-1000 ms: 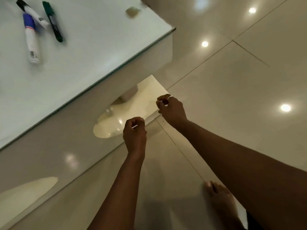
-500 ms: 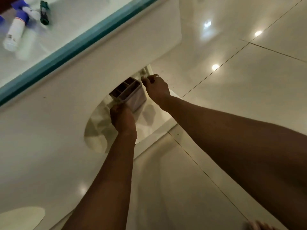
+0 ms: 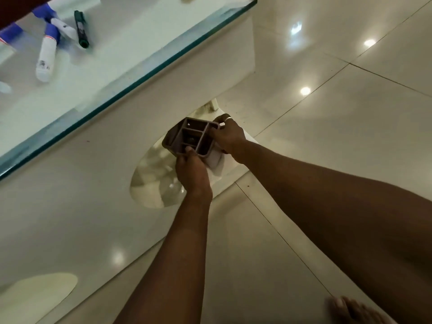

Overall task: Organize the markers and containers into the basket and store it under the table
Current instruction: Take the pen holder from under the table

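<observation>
A brownish divided basket [image 3: 187, 136] with white side walls is held in front of the oval opening [image 3: 154, 181] in the table's white side panel. My left hand [image 3: 190, 171] grips its near rim from below. My right hand [image 3: 228, 136], wearing a ring, grips its right rim. Something small and dark lies in one compartment; I cannot tell what. On the glass table top [image 3: 131, 43] at the upper left lie a blue-capped white marker [image 3: 45, 63], a green marker [image 3: 81, 29] and other markers partly cut off.
The table's glass edge [image 3: 117, 94] runs diagonally above the basket. A glossy tiled floor [image 3: 339, 113] spreads to the right. A second oval opening [image 3: 35, 298] shows at the lower left. A bare foot [image 3: 350, 311] stands at the lower right.
Both hands reached into the oval opening, took hold of the basket and drew it outward toward me. The view has tilted, showing more of the table top.
</observation>
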